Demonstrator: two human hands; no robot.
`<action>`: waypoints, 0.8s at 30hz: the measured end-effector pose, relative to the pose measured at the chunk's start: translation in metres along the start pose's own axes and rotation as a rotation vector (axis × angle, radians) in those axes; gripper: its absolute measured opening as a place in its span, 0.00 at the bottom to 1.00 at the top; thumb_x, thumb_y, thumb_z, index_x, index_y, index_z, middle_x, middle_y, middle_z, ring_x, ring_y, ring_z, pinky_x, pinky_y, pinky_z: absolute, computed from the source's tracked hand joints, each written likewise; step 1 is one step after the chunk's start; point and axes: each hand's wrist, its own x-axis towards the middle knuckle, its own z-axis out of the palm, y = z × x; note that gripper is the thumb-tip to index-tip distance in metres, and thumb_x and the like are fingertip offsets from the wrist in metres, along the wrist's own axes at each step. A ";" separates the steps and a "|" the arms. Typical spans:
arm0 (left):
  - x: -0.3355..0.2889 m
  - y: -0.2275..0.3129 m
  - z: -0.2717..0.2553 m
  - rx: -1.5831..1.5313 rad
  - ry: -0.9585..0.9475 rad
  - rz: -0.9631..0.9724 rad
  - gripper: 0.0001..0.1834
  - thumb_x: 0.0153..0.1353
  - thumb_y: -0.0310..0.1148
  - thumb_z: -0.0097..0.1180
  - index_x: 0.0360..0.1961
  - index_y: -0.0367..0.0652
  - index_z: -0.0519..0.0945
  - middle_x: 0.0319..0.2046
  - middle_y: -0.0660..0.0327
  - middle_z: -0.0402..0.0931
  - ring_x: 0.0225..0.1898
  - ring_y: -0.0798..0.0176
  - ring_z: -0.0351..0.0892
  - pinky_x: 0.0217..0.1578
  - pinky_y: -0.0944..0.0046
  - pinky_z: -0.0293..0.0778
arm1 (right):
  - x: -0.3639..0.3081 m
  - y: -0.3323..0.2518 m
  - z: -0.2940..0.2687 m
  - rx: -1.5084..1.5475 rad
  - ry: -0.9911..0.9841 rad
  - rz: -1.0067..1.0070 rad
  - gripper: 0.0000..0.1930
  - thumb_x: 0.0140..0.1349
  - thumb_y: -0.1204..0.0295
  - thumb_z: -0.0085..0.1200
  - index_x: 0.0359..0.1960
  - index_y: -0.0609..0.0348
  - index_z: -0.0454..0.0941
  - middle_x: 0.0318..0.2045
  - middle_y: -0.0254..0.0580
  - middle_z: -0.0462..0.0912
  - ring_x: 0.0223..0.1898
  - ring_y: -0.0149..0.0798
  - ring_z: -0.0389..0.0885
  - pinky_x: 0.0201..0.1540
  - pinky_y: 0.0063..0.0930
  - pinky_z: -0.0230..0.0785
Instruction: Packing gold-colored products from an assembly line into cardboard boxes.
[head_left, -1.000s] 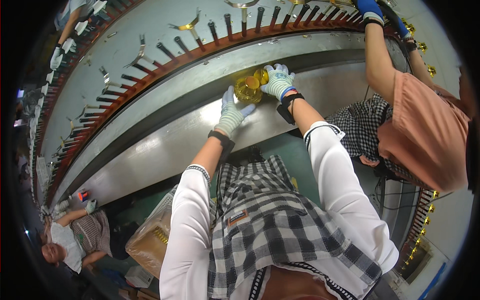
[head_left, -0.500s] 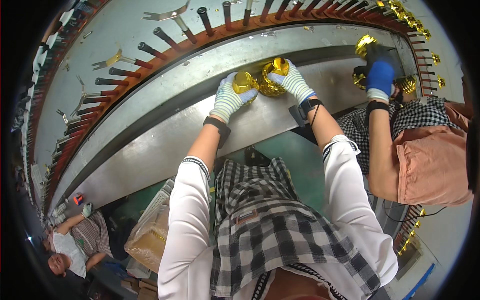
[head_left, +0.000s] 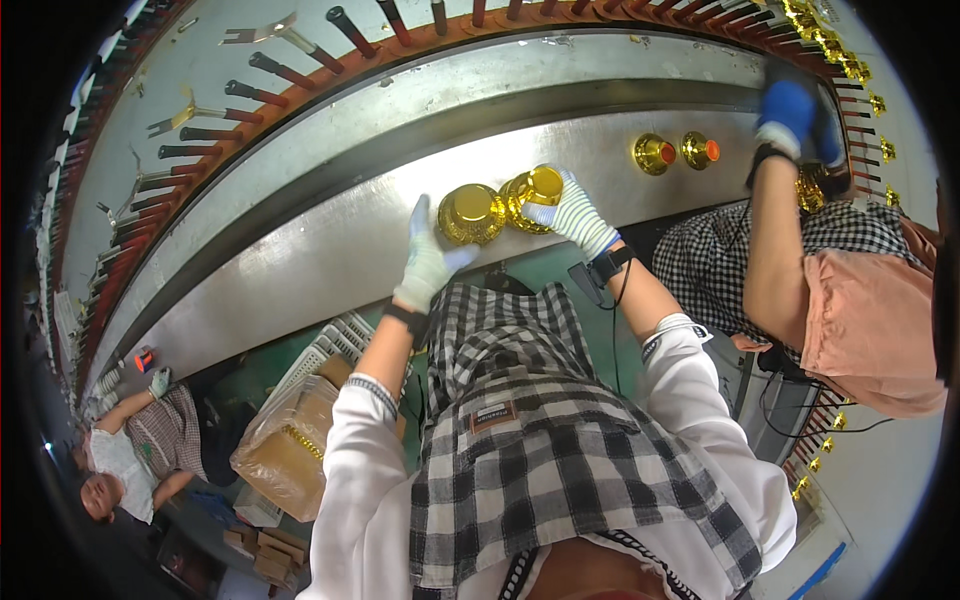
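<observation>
Near left, a plastic-wrapped cardboard box [head_left: 268, 462] shows a gold beaded strip [head_left: 302, 440], whether inside or on top cannot be told; beyond it stands a pale slatted crate [head_left: 325, 350], contents hidden. Over the stainless-steel bench [head_left: 270, 290], the left hand [head_left: 428, 262] is just beside the left gold bowl-shaped piece [head_left: 472, 214], its fingers straight and close together, thumb spread wide; contact cannot be told. The right gold bowl-shaped piece [head_left: 540, 188], at the first piece's side, is pinched between thumb and fingers of the right hand [head_left: 578, 215]. Both turn flat round faces upward; any hollow within is unseen. In handling, light, even pressure on the sides would probably serve best, sparing the shiny faces from scuffs and the two pieces from knocking. Farther right sit two red-ended gold pieces [head_left: 654, 153], then a co-worker's blue-gloved hand [head_left: 788, 112], blurred.
</observation>
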 end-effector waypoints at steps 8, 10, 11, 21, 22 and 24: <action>-0.100 -0.102 0.110 -1.363 -0.136 -1.003 0.39 0.75 0.57 0.45 0.75 0.40 0.57 0.76 0.54 0.54 0.76 0.52 0.54 0.74 0.47 0.54 | -0.090 0.026 0.031 -0.082 -0.211 -0.040 0.37 0.46 0.59 0.77 0.57 0.60 0.75 0.53 0.54 0.75 0.56 0.54 0.76 0.64 0.41 0.69; -0.094 -0.100 0.127 -1.510 -0.157 -0.884 0.37 0.76 0.56 0.42 0.75 0.41 0.58 0.76 0.56 0.55 0.76 0.54 0.52 0.75 0.47 0.51 | -0.118 0.027 0.050 -0.022 -0.154 -0.075 0.40 0.45 0.60 0.77 0.60 0.60 0.72 0.54 0.56 0.74 0.55 0.55 0.76 0.64 0.41 0.70; -0.099 -0.098 0.128 -1.537 -0.213 -0.821 0.36 0.76 0.56 0.42 0.75 0.43 0.59 0.75 0.56 0.57 0.76 0.53 0.54 0.75 0.48 0.52 | -0.127 0.024 0.053 -0.062 -0.160 -0.116 0.38 0.46 0.65 0.75 0.60 0.58 0.70 0.54 0.50 0.75 0.55 0.47 0.77 0.63 0.39 0.71; -0.125 0.116 -0.037 -0.702 -0.350 -0.246 0.41 0.76 0.49 0.51 0.77 0.34 0.50 0.62 0.52 0.73 0.50 0.61 0.83 0.52 0.63 0.81 | -0.176 -0.211 -0.041 0.418 -0.169 -0.118 0.34 0.52 0.77 0.69 0.62 0.59 0.70 0.54 0.37 0.79 0.56 0.33 0.77 0.62 0.31 0.70; -0.121 0.114 -0.038 -0.716 -0.224 -0.201 0.38 0.76 0.47 0.50 0.76 0.35 0.55 0.59 0.53 0.75 0.49 0.62 0.83 0.50 0.63 0.82 | -0.159 -0.230 -0.038 0.394 -0.219 -0.094 0.32 0.54 0.78 0.68 0.62 0.60 0.70 0.53 0.36 0.80 0.55 0.32 0.77 0.61 0.30 0.71; -0.108 0.117 -0.056 -0.846 -0.171 -0.224 0.34 0.75 0.46 0.52 0.73 0.36 0.61 0.57 0.54 0.76 0.48 0.64 0.83 0.48 0.66 0.82 | -0.123 -0.245 -0.015 0.316 -0.296 -0.161 0.31 0.56 0.76 0.70 0.62 0.61 0.71 0.51 0.36 0.82 0.54 0.30 0.78 0.59 0.28 0.72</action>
